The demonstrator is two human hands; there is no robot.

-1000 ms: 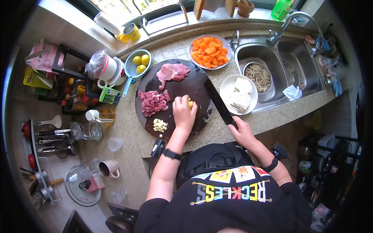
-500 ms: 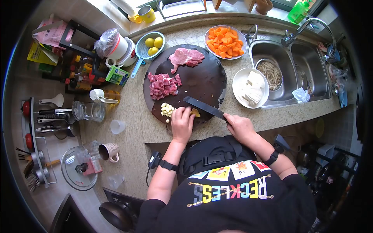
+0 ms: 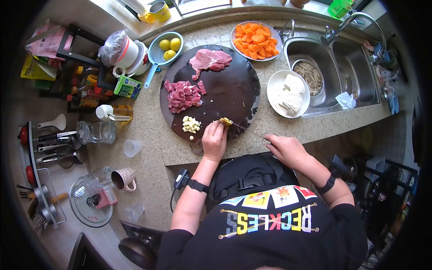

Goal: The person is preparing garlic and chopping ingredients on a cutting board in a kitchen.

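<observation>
My left hand [image 3: 214,141] is closed at the near edge of the round dark cutting board [image 3: 225,96], its fingertips pinching a small yellow piece of ginger [image 3: 226,121]. My right hand [image 3: 288,148] grips the handle of a kitchen knife [image 3: 249,131]. Its blade shows nearly edge-on, a thin line whose far end meets the ginger. Chopped garlic [image 3: 191,124] lies in a small heap just left of my left hand. Farther up the board are a pile of cubed raw meat [image 3: 183,96] and a larger raw slab of meat [image 3: 210,60].
Behind the board stand a blue strainer [image 3: 155,54] with yellow-green fruit and a plate of sliced carrots [image 3: 255,40]. To the right are a white bowl [image 3: 275,96] of pale pieces and a double sink [image 3: 330,54]. A plastic cup [image 3: 132,148] and a mug [image 3: 123,179] stand left.
The knife has turned from showing its broad side to nearly edge-on, its far end now at the ginger. The ginger is raised between my left fingertips. The whole view has shifted slightly.
</observation>
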